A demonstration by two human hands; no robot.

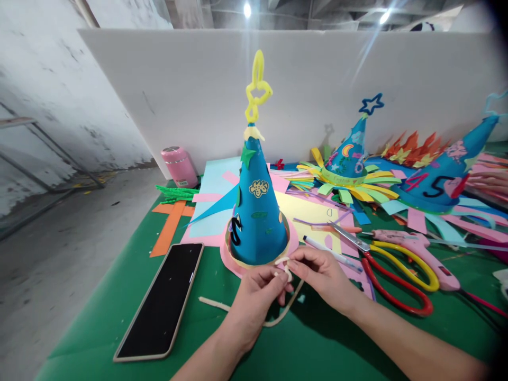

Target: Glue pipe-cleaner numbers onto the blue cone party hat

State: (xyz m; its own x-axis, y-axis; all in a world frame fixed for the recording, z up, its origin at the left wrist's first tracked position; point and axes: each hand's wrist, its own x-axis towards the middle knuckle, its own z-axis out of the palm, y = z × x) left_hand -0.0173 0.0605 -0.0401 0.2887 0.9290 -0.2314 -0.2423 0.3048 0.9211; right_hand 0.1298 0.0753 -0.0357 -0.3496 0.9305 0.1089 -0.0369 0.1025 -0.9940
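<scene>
A tall blue paper cone hat (259, 211) with a yellow pipe-cleaner top stands on a pink paper ring in front of me. Just below its rim, my left hand (256, 296) and my right hand (321, 272) both pinch a cream pipe cleaner (284, 266), twisting a small loop between the fingertips. The rest of the pipe cleaner trails down and left across the green table (190, 338). Both hands are closed on it.
A black phone (162, 301) lies at the left. Red-and-yellow scissors (397, 275), a pink glue gun (420, 248) and a white pen (329, 251) lie to the right. Two more blue cone hats (351, 153) (448, 169) and coloured paper strips crowd the back. A pink bottle (178, 166) stands by the white board.
</scene>
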